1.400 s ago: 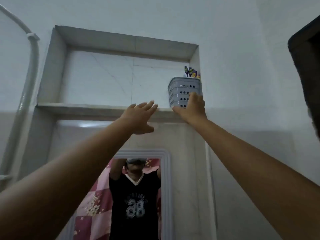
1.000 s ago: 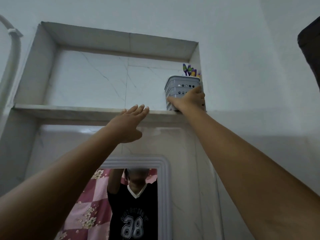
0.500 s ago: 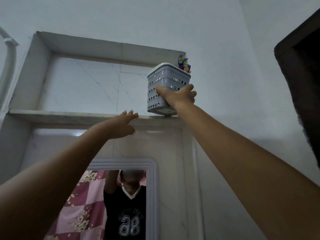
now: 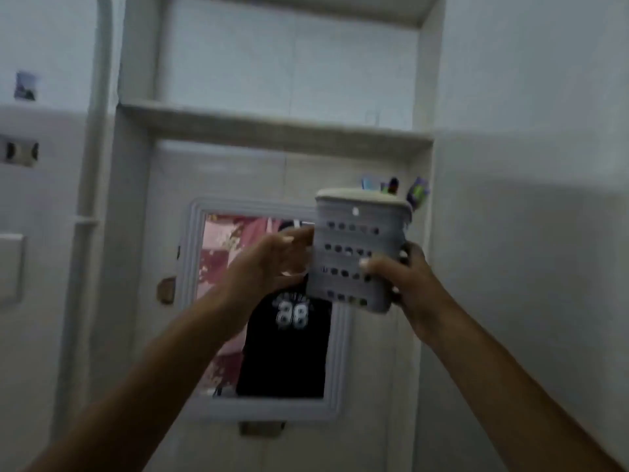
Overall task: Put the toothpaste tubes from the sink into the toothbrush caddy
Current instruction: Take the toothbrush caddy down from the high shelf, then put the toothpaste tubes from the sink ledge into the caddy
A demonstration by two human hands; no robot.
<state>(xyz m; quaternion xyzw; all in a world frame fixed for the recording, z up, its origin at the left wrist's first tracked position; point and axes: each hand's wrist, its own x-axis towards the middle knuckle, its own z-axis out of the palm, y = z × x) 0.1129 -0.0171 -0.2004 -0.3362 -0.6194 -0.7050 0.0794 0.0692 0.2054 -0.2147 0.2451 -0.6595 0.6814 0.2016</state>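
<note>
The toothbrush caddy (image 4: 357, 243), a grey plastic basket with rows of round holes, hangs in the air in front of the mirror, slightly tilted. Several colourful toothbrush heads (image 4: 393, 187) stick out of its top. My right hand (image 4: 405, 284) grips its lower right side, thumb across the front. My left hand (image 4: 272, 264) touches its left side with curled fingers. The picture is motion-blurred. No toothpaste tubes and no sink are in view.
A recessed marble shelf (image 4: 272, 122) sits above the caddy. Below it hangs a white-framed mirror (image 4: 335, 369) that reflects a person in a black shirt. A white pipe (image 4: 92, 165) runs down the left wall, beside a wall socket (image 4: 20, 153).
My right hand has lifted the caddy off the shelf and brought it down in front of the mirror. My left hand left the shelf edge and came onto the caddy's left side. The view tilted down.
</note>
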